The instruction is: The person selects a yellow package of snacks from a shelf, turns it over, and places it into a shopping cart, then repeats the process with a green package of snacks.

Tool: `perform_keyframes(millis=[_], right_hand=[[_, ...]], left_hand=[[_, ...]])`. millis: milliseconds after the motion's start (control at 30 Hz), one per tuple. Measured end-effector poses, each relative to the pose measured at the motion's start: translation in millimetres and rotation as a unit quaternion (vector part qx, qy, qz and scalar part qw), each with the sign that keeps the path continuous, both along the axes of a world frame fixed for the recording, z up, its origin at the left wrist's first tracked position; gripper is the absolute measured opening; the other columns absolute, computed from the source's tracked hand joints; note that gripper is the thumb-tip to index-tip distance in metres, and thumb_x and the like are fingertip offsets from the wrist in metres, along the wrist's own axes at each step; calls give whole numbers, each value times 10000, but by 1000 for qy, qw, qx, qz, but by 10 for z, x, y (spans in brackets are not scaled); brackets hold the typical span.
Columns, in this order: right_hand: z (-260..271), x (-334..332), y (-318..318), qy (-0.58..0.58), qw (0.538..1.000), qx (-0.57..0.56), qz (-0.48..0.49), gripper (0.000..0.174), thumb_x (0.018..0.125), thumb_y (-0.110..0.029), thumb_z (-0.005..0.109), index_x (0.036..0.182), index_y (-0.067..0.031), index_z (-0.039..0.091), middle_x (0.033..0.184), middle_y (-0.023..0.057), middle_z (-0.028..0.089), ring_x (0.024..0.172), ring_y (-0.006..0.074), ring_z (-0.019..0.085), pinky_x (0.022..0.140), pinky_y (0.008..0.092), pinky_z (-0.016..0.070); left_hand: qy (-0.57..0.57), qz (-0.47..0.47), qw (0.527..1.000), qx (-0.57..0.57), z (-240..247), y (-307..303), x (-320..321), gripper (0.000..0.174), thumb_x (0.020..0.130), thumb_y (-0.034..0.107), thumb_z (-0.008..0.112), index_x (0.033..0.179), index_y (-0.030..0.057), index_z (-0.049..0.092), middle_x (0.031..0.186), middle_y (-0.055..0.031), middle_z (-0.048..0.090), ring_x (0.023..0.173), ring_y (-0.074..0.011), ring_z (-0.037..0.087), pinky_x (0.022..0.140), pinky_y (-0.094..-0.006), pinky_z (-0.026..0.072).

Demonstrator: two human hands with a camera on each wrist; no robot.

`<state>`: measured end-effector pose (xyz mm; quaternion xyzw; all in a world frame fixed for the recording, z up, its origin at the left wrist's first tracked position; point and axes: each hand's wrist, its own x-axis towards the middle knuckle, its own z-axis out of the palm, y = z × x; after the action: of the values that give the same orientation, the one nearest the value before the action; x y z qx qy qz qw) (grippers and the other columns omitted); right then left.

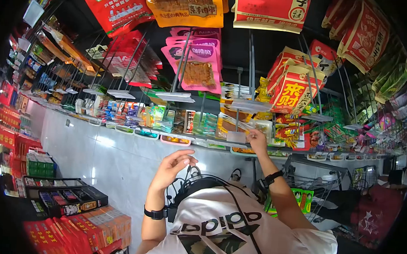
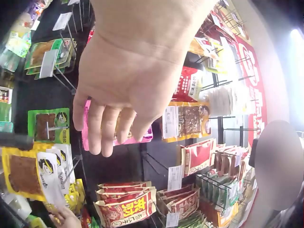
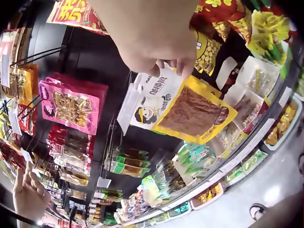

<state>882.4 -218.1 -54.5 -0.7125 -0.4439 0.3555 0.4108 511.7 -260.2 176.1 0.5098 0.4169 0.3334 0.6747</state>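
Observation:
My right hand (image 3: pixel 154 45) pinches the upper white part of a flat snack bag (image 3: pixel 192 114). The bag is white above and yellow below, with a brown slab showing through its window. It hangs beside a white price tag (image 3: pixel 127 110) at the end of a hook; in the head view the right hand (image 1: pixel 257 140) is at that tag. More white-and-yellow bags (image 2: pixel 54 164) hang behind it in the left wrist view. My left hand (image 1: pixel 172 167) is held in the air before the rack, fingers loosely bent, with nothing in it. Pink snack bags (image 1: pixel 199 70) hang above, between the hands.
Red "来财" bags (image 1: pixel 291 90) hang on hooks to the right. Boxes and trays of small packets (image 1: pixel 158 118) line the low shelf. A wire shopping cart (image 1: pixel 328 187) stands at right, with another person (image 1: pixel 381 207) beyond. Stacked cartons (image 1: pixel 101 222) are at lower left.

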Motion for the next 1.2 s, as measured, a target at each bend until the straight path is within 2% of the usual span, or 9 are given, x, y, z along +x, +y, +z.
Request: perform_keyframes(millis=[167,267,367,567,833,967,1000,1133,1200], right_hand=[[-87,-3,74,32,999,-18,-5,229,854,-67,705,1072,3,710,851,99,718,736,150,654,679,306,517],[-258,45,86,-19,999,-28,26,170,878,-144,683,883,25,673,637,129,607,583,203,579,586,371,454],[-511,83,18,-14,997,23,66,224,866,-173,706,818,37,644,633,144,571,552,212,506,564,391,410],[20,9,-287,51,992,-20,111,235,832,-168,740,791,41,639,623,122,553,570,236,498,575,380,420],[-70,57,-852,-11,984,58,169,170,775,-121,769,801,28,693,841,155,644,815,331,637,724,398,489],[185,94,-1080,19,979,-53,195,181,777,-107,768,859,36,692,880,175,680,849,310,658,775,403,495],[231,70,-1127,39,978,-57,198,179,806,-103,747,888,40,679,850,136,684,820,214,647,744,371,489],[498,-7,-1312,154,959,-50,234,161,862,-105,707,982,-2,675,825,-12,630,782,79,538,700,273,460],[724,-108,-1408,224,952,-64,198,193,874,-105,702,1040,-9,675,886,-25,632,813,86,551,722,271,467]], left_hand=[[24,23,999,8,96,-91,-28,311,1001,109,566,1279,-29,582,1074,-164,715,1026,-229,678,973,-358,491],[32,34,999,9,97,-128,-15,315,999,108,569,1281,-30,581,1072,-166,716,1021,-229,679,972,-357,491],[33,40,999,2,111,-195,75,318,1000,105,568,1288,-29,579,1074,-158,715,1021,-218,676,971,-350,490],[19,4,1000,-15,-3,-194,248,321,1007,105,565,1298,-31,575,1085,-145,711,1025,-199,666,974,-340,489],[8,-63,998,15,-14,128,354,311,1005,132,570,1270,-30,591,1073,-163,711,988,-223,686,950,-350,505],[-13,-87,996,-1,-29,222,305,310,1003,137,581,1263,-30,599,1055,-150,712,990,-221,685,937,-340,509],[-11,-97,995,-2,-38,240,275,311,1002,137,582,1265,-29,599,1055,-148,713,993,-220,684,938,-338,508],[-7,-123,992,-10,-80,281,167,319,1000,142,588,1271,-26,598,1052,-140,716,1005,-217,683,938,-337,507],[-19,-148,989,-13,-178,321,129,338,985,120,610,1298,-6,584,1059,-135,716,1013,-211,681,929,-331,514]])
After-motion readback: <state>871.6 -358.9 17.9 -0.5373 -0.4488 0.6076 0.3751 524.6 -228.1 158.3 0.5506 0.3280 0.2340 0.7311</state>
